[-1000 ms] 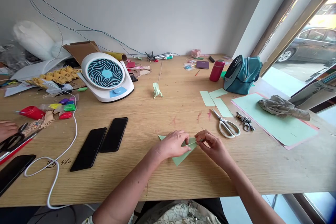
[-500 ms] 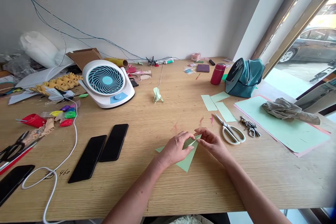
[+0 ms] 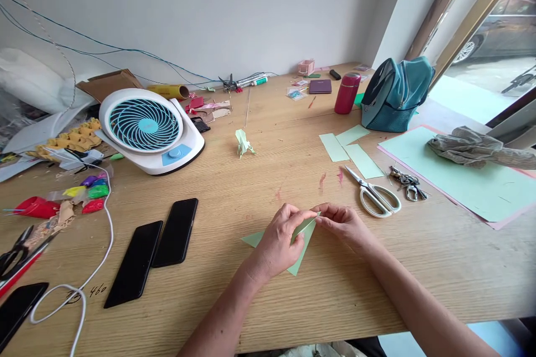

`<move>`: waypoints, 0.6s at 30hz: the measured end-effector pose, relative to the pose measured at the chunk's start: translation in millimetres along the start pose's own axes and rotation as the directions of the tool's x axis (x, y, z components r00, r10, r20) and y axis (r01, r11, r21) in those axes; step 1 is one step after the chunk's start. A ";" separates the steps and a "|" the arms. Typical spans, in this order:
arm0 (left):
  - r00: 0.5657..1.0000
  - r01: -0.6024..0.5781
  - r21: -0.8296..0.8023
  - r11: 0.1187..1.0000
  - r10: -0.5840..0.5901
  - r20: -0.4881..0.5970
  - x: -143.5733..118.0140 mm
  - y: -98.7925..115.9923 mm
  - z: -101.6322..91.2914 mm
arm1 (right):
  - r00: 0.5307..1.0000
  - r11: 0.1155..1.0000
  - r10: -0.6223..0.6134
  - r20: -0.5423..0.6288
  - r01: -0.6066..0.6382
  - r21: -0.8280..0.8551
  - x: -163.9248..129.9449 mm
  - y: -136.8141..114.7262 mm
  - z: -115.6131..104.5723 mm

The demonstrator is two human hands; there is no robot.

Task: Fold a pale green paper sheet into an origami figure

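Observation:
A folded sheet of light green paper (image 3: 305, 245) lies on the wooden table in front of me, with a pointed flap sticking out on the left. My left hand (image 3: 281, 240) lies over its middle, thumb and fingers closed on the paper and covering much of it. At the upper right corner, my right hand (image 3: 341, 226) pinches the paper's tip between thumb and fingers. Beyond the hands stands a small folded green paper figure (image 3: 243, 144). Several cut green paper pieces (image 3: 363, 162) lie to the right, near white-handled scissors (image 3: 379, 201).
Two black phones (image 3: 133, 265) lie to the left beside a white cable (image 3: 109, 234). A white fan (image 3: 190, 142) stands behind them. On the right are keys (image 3: 408, 181), a red flask (image 3: 347, 93), a teal bag (image 3: 396, 97) and large green sheets (image 3: 460, 178) under a crumpled grey cloth (image 3: 469, 148).
The camera view has tilted and shifted slightly. Both hands stay on the green paper, the left fingers reaching closer to the pinched tip.

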State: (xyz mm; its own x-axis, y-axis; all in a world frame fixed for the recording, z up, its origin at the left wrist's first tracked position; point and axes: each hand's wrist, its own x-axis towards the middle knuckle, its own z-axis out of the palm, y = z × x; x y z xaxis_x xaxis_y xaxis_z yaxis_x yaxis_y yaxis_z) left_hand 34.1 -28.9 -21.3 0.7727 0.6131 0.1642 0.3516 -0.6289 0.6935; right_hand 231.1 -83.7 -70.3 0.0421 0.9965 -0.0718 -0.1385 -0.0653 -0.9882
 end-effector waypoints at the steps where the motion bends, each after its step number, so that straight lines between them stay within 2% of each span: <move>1: 1.000 -0.006 0.021 1.000 0.006 -0.006 -0.5 0.6 -0.3 | 1.000 1.000 0.012 0.011 -0.012 -0.001 -1.1 -0.4 0.3; 9: 0.998 -0.061 0.186 0.981 0.065 -0.013 -0.9 5.3 2.1 | 0.998 0.999 0.034 0.059 -0.034 -0.008 -4.7 -2.8 5.1; 18: 0.996 -0.056 0.160 0.985 0.066 -0.060 -0.5 2.3 7.2 | 0.998 0.998 0.027 0.052 -0.023 -0.066 -5.1 -4.9 5.8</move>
State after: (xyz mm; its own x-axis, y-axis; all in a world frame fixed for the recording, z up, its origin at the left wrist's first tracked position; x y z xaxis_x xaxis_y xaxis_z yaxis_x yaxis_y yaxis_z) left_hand 38.4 -34.1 -24.9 0.7610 0.5980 0.2514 0.3884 -0.7305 0.5617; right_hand 225.8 -88.2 -64.3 -0.0135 0.9958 -0.0910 -0.0735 -0.0918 -0.9931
